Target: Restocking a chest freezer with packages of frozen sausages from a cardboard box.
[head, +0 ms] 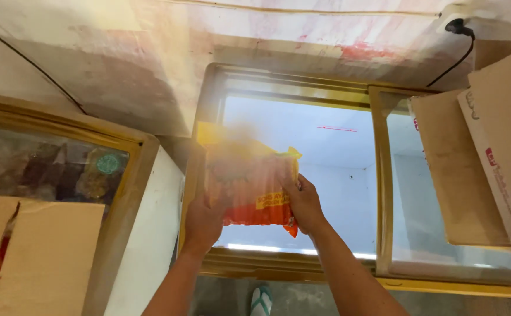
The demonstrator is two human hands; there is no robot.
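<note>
Both my hands hold a yellow and orange plastic food packet [249, 175] above the open left half of a chest freezer [290, 96] with a gold frame. My left hand [204, 219] grips the packet's left lower side. My right hand [303, 202] grips its right lower corner. The packet looks blurred by motion. The freezer's white inside shows below it.
A sliding glass lid [384, 175] covers the freezer's right half, with cardboard boxes [489, 158] resting on it. A second gold-framed freezer [62, 158] stands at left with cardboard [45, 251] on top. A power cable and plug [457, 26] hang on the stained wall. My sandalled foot [261, 299] shows below.
</note>
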